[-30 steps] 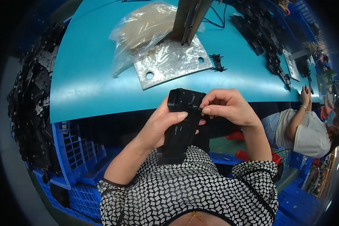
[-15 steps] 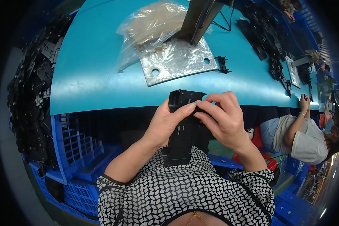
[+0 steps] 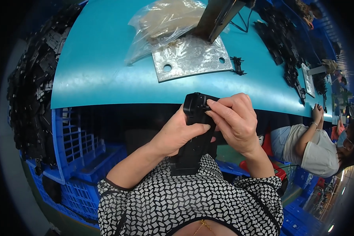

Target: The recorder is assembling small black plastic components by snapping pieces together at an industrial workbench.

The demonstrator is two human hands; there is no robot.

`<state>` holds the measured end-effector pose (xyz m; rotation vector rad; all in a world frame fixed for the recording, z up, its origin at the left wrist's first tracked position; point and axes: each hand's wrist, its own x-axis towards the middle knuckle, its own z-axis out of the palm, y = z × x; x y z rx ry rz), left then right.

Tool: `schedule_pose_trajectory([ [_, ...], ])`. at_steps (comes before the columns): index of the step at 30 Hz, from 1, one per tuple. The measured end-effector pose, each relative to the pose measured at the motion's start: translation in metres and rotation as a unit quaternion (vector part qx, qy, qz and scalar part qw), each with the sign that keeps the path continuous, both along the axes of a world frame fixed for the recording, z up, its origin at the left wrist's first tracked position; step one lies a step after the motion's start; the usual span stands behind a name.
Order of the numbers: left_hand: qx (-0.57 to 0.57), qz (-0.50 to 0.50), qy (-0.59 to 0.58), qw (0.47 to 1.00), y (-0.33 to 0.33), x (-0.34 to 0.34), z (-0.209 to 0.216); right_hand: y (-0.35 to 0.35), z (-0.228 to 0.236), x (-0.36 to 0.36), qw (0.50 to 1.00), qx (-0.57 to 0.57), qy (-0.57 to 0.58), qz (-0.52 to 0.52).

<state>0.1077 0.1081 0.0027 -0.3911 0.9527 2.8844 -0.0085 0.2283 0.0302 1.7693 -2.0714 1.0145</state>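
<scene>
A long black plastic part [image 3: 192,137] stands upright in front of my chest, just below the edge of the teal table [image 3: 98,78]. My left hand [image 3: 177,131] wraps around its middle from the left, thumb pressed on its front. My right hand [image 3: 234,122] covers its upper right side, with the fingertips pinched at the top corner of the part. Whatever small thing may be under those fingertips is hidden.
A metal plate with holes [image 3: 190,57] carries a tilted metal post [image 3: 218,15] beside a clear plastic bag [image 3: 165,23]. A small black clip [image 3: 238,66] lies near it. Black parts are heaped at left [image 3: 31,102] and far right [image 3: 283,51]. Blue crates [image 3: 78,157] stand below. A seated person [image 3: 314,145] is at right.
Both hands with the black part have shifted slightly right and up toward the table edge. My right fingers have closed further over the part's top.
</scene>
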Motion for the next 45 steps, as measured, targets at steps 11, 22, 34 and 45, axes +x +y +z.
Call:
schedule_pose_trajectory([
  [11, -0.004, 0.006, 0.022, 1.0, 0.0003, 0.0011, -0.002, -0.0002, -0.0032, 0.0001, 0.999, -0.006, 0.028, 0.016],
  [22, -0.006, 0.009, 0.022, 1.0, 0.0012, -0.0017, 0.004, 0.0002, -0.0044, 0.0018, 0.999, -0.014, 0.038, 0.018],
  [34, -0.017, 0.027, 0.029, 0.999, 0.0051, 0.0002, 0.0039, -0.0004, -0.0013, 0.0052, 0.999, -0.017, -0.035, 0.013],
  [45, -0.097, 0.053, 0.047, 0.993, 0.0034, 0.0036, -0.0023, -0.0038, 0.0001, 0.0045, 0.998, -0.032, -0.004, 0.048],
])
